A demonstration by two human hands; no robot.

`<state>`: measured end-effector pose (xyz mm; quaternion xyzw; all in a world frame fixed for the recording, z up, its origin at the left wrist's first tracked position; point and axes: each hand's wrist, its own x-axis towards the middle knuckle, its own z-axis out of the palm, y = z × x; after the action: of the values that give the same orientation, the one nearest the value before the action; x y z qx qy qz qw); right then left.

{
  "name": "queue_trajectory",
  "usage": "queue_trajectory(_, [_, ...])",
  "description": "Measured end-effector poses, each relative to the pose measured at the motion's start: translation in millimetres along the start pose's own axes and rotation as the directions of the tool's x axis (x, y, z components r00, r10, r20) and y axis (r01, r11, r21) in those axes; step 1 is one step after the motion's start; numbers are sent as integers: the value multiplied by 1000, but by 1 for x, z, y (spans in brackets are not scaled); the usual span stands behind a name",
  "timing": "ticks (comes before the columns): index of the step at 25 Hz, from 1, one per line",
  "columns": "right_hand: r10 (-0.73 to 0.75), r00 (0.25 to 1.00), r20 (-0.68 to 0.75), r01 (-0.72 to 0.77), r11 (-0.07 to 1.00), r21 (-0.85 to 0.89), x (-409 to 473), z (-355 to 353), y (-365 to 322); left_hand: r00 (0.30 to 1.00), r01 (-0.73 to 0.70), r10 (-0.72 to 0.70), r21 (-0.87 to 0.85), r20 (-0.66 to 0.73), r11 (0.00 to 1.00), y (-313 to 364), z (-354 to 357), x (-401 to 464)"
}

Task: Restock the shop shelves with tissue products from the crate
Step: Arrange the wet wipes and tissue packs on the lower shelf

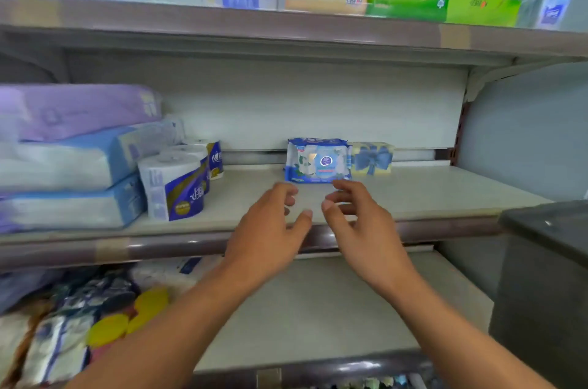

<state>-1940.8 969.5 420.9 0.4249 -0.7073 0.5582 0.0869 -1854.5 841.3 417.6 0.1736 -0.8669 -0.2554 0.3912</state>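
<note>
Hovering over grey middle shelf [445,194], left hand [270,229], right hand [359,223], fingers loosely spread, empty, wipes pack [318,161] behind.

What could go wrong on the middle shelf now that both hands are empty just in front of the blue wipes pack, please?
The blue wipes pack stands upright on its edge, so a brush from the left hand or right hand might tip it forward. Pushed back or sideways, it could shove the bow-printed box beside it. The stacked packs on the left overhang the toilet rolls and look loosely piled, so a jolt might shift them.
</note>
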Motion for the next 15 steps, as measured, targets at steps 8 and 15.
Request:
queue_trajectory(8, [141,936,324,-110,988,-112,-169,59,40,960,237,-243,59,142,970,-68,7,-189])
queue_trajectory(15, [456,753,475,-400,890,-219,-283,121,123,774,590,-595,96,218,802,-158,55,-312])
